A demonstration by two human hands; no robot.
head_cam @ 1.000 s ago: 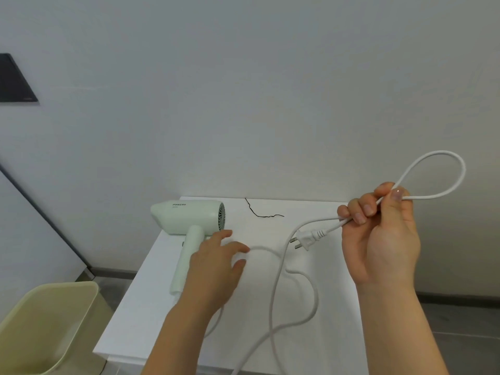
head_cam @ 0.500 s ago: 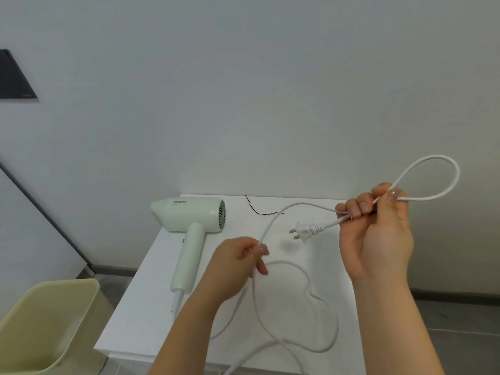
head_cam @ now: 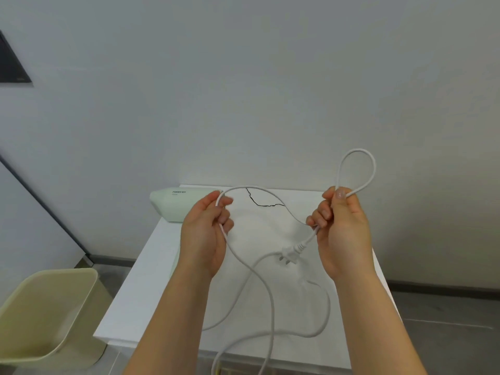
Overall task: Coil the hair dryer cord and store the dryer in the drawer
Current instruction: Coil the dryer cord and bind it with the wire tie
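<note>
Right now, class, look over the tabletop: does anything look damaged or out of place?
A thin black jagged line marks the white table near its back edge, right of the hair dryer. Crack or stray thread: cannot tell.

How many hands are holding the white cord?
2. The left hand grips the cord in front of the hair dryer; the right hand pinches its loop above the plug.

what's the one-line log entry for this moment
step: coiling cord | left hand: grips cord | right hand: pinches loop, plug hanging | dryer: on table
</note>
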